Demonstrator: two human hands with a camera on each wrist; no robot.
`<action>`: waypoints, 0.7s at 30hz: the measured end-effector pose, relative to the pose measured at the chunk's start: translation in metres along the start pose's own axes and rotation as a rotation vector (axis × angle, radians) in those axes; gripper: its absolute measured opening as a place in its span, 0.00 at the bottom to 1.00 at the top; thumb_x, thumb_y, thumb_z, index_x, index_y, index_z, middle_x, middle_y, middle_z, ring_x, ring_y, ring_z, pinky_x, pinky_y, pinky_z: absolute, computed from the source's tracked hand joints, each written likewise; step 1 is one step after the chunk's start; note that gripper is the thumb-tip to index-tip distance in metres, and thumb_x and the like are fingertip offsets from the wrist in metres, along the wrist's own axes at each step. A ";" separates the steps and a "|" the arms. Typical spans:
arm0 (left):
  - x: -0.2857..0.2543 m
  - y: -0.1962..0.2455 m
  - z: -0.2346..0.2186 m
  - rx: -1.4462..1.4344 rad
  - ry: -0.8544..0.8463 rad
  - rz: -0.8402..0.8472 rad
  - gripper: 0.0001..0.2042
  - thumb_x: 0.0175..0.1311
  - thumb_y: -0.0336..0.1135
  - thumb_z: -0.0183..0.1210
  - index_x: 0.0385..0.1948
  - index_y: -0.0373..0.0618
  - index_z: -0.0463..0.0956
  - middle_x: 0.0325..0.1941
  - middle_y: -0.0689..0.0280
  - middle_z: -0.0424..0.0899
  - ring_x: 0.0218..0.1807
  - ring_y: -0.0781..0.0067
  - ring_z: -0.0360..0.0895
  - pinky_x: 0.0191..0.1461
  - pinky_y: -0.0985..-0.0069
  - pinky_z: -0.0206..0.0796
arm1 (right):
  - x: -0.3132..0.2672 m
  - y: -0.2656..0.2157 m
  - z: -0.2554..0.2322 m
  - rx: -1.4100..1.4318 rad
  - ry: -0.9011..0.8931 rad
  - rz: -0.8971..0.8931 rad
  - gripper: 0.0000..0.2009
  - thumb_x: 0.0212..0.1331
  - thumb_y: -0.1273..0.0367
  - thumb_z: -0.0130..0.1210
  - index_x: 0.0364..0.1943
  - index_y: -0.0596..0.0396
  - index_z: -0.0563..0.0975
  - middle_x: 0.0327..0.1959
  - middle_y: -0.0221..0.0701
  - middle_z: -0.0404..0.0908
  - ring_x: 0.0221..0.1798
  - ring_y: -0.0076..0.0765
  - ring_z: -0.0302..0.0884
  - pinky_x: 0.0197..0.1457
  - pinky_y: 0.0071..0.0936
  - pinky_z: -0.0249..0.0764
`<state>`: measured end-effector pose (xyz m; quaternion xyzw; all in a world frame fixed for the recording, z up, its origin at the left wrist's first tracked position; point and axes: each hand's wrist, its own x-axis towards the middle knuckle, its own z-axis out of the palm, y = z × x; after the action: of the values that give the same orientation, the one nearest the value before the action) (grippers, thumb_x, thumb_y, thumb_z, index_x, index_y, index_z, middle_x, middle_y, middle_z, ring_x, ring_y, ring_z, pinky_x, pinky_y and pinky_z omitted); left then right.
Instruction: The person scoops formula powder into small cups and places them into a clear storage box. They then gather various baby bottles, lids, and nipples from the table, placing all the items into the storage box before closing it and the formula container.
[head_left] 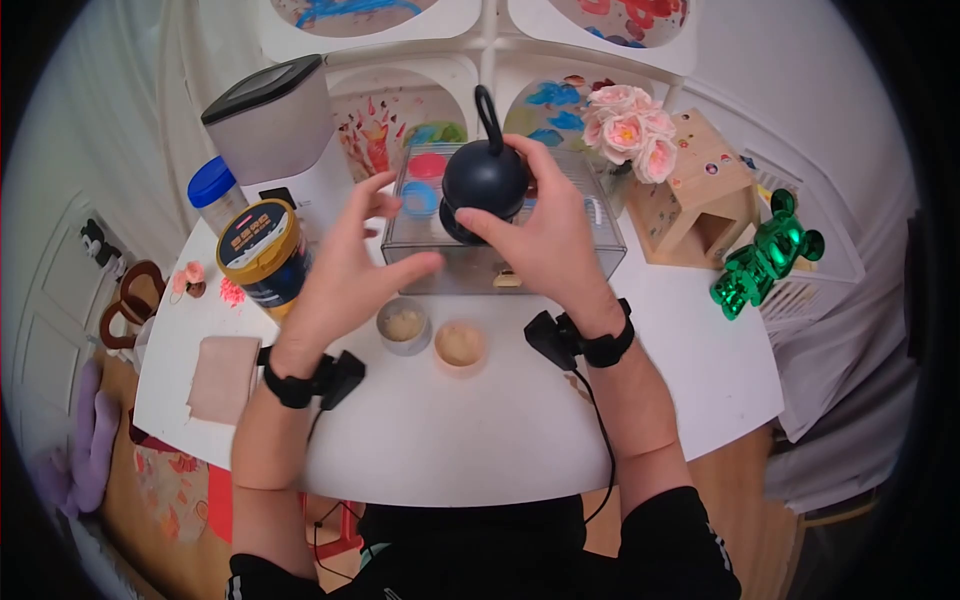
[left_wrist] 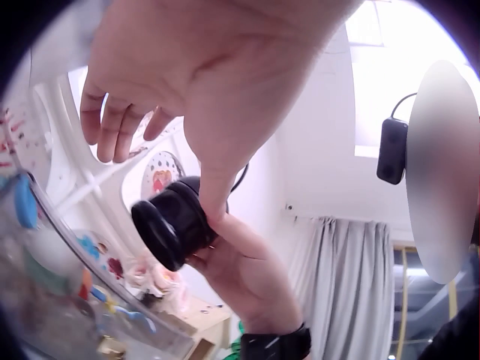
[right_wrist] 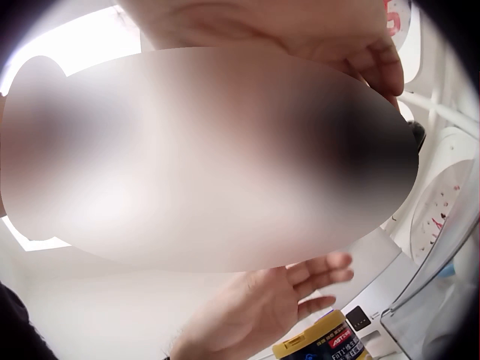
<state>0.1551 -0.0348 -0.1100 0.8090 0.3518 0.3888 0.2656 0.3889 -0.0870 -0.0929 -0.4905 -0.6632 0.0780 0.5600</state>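
White shelving [head_left: 490, 60] with painted panels stands beyond our bench [head_left: 450, 430]. From the head, our right fingers [head_left: 541, 163] grip a black round object [head_left: 485, 180] with a loop on top, thumb on its near side; our left fingers [head_left: 368, 195] are spread wide, just beside it. To work well, we should keep that thumb firm, support the base with the left, and keep our wrists off the open cups. Nearer us than the fingers, a grey cup [head_left: 405, 350] and a pink cup [head_left: 461, 371] each hold something pale. Beyond them, a clear case [head_left: 430, 268] contains coloured things; a yellow-lidded tub [head_left: 262, 250] sits left of our left fingers, its contents hidden.

From the left wrist, the object's wide dark end tilts away from our right fingers.

From the right wrist, blur hides our grip, so we cannot tell its closeness there.
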 end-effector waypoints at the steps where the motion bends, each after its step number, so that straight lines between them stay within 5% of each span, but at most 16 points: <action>1: -0.008 -0.002 -0.011 0.066 -0.036 -0.083 0.47 0.52 0.46 0.84 0.74 0.44 0.67 0.60 0.61 0.81 0.63 0.67 0.78 0.67 0.65 0.70 | 0.001 0.003 0.000 0.027 0.002 0.012 0.37 0.51 0.65 0.78 0.65 0.61 0.72 0.54 0.48 0.86 0.57 0.50 0.87 0.61 0.38 0.80; 6: -0.057 -0.052 -0.013 0.226 -0.254 -0.233 0.43 0.52 0.46 0.83 0.69 0.38 0.71 0.57 0.55 0.81 0.59 0.63 0.79 0.62 0.67 0.73 | 0.001 0.002 0.000 0.111 0.012 0.036 0.36 0.53 0.63 0.77 0.64 0.62 0.73 0.50 0.47 0.88 0.54 0.47 0.89 0.59 0.37 0.82; 10: -0.081 -0.090 0.025 0.173 -0.245 -0.260 0.44 0.51 0.46 0.83 0.67 0.30 0.70 0.62 0.46 0.81 0.66 0.55 0.79 0.68 0.65 0.72 | -0.001 -0.002 0.002 0.161 0.011 0.006 0.35 0.53 0.62 0.77 0.64 0.63 0.74 0.50 0.47 0.88 0.53 0.47 0.90 0.60 0.37 0.83; 17: -0.075 -0.055 0.032 0.234 -0.207 -0.407 0.37 0.53 0.39 0.79 0.63 0.32 0.71 0.61 0.44 0.83 0.63 0.52 0.83 0.64 0.64 0.75 | -0.006 -0.011 0.003 0.143 -0.003 -0.048 0.35 0.53 0.62 0.77 0.63 0.62 0.75 0.51 0.46 0.88 0.53 0.48 0.89 0.59 0.38 0.83; 20: -0.072 -0.044 0.009 0.105 -0.064 -0.287 0.34 0.53 0.38 0.79 0.60 0.34 0.73 0.56 0.51 0.85 0.58 0.58 0.85 0.60 0.67 0.77 | -0.006 -0.011 0.001 0.138 0.020 -0.052 0.35 0.54 0.62 0.77 0.64 0.61 0.74 0.52 0.47 0.87 0.54 0.48 0.89 0.58 0.38 0.83; 21: -0.066 -0.034 0.002 0.069 -0.056 -0.278 0.32 0.53 0.34 0.78 0.59 0.38 0.72 0.54 0.63 0.83 0.59 0.76 0.81 0.62 0.73 0.75 | -0.006 -0.015 -0.002 0.129 0.033 -0.051 0.34 0.54 0.62 0.76 0.64 0.61 0.74 0.52 0.47 0.87 0.54 0.48 0.89 0.58 0.38 0.82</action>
<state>0.1147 -0.0657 -0.1640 0.7716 0.4660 0.3136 0.2987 0.3810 -0.1000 -0.0867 -0.4375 -0.6599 0.0980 0.6029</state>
